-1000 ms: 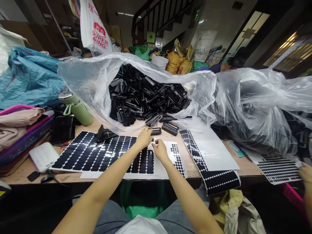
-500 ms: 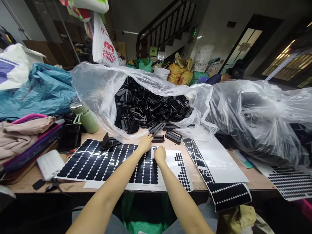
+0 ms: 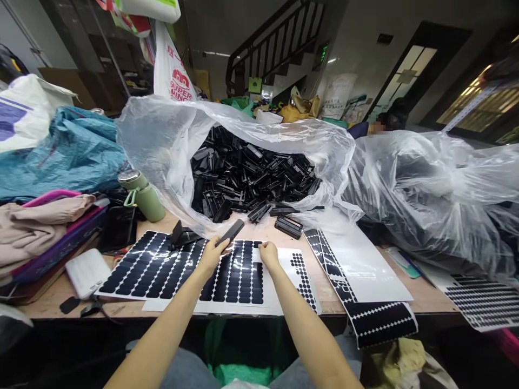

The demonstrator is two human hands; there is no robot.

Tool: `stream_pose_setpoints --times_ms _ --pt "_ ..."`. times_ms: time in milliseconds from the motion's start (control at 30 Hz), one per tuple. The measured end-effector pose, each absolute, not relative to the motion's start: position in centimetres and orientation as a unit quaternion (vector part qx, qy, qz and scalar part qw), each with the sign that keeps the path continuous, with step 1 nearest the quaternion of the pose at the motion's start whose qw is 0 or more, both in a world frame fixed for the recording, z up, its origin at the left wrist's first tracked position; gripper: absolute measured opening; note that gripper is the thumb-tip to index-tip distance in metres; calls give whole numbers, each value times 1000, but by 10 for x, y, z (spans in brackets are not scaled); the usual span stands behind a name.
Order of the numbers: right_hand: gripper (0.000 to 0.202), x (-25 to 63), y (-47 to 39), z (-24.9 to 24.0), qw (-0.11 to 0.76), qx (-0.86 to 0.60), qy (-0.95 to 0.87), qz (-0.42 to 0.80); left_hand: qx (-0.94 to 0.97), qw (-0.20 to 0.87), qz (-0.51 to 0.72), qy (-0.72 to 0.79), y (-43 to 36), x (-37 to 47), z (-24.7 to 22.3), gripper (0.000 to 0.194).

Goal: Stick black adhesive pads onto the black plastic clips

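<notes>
My left hand (image 3: 211,256) is closed around one end of a narrow black plastic part (image 3: 232,231), which tilts up to the right over a sticker sheet (image 3: 156,270). This white sheet carries rows of black rounded stickers. At the sheet's upper right corner my right hand (image 3: 269,255) pinches a small black sticker (image 3: 257,245); whether it is fully off the sheet I cannot tell. Another black part (image 3: 288,227) lies on the table beyond my right hand. More black parts (image 3: 184,236) rest on the sheet's upper edge, left of my left hand.
A clear plastic bag (image 3: 162,146) spills a heap of black parts (image 3: 251,173) behind the sheet. A green flask (image 3: 148,201) and white box (image 3: 87,273) stand left. Sheets with black shapes (image 3: 381,324) hang over the table's front edge. A person (image 3: 360,129) is behind another bag.
My left hand has moved left and towards me, lifting a black part off the table. My right hand stays near the sheet's upper right corner, pinching there.
</notes>
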State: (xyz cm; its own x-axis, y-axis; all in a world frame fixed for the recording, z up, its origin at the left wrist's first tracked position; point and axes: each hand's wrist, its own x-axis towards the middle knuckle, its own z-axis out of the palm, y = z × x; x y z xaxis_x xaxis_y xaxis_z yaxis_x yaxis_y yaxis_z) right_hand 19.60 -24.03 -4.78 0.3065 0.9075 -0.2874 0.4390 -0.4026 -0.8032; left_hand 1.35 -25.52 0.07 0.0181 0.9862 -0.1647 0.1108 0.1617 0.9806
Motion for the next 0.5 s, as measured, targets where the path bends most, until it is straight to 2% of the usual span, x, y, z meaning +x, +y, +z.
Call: stream_pose_setpoints --times_ms 167,333,500 --pt "26 203 -264 -22 382 -658 -445 473 338 641 461 512 -294 -14 22 24" --pt "24 208 -303 31 417 -558 -455 554 266 726 413 481 -316 -5 44 24" --pt "19 203 -335 76 432 -529 -527 506 223 764 355 491 -327 22 57 23"
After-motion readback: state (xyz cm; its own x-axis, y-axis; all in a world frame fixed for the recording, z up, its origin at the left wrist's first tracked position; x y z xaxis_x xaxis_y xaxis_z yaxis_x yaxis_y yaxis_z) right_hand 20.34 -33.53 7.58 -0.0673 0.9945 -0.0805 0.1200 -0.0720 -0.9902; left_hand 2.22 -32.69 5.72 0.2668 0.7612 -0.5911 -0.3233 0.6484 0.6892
